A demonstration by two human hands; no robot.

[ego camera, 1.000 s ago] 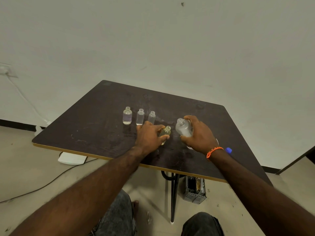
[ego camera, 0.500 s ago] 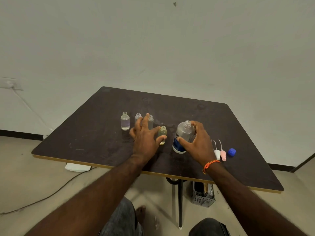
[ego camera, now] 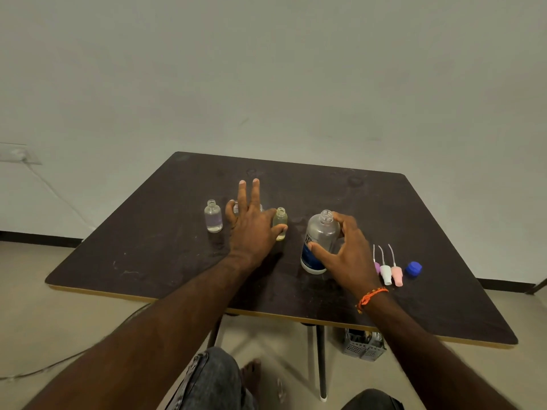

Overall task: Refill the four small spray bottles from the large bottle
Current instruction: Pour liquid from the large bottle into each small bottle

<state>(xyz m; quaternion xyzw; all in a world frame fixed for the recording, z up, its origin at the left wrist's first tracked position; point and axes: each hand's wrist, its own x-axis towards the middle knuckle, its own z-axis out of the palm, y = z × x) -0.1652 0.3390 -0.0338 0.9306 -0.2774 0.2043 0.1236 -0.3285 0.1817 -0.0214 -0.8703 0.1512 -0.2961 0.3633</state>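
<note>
Four small uncapped spray bottles stand in a row mid-frame on a dark table [ego camera: 148, 247]: a clear one [ego camera: 213, 216] at the left, two mostly hidden behind the left hand [ego camera: 251, 229], and a yellowish bottle [ego camera: 280, 223] touched by its thumb, fingers spread straight. Right of centre, the right hand [ego camera: 347, 255] grips the upright, uncapped large bottle [ego camera: 319, 241], well in from the near edge. Three spray tops [ego camera: 386, 272] and a blue cap [ego camera: 413, 268] lie at the right, with bare tabletop beyond toward the far edge.

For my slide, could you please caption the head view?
Left hand open by small bottles; right hand holds large bottle.
</note>
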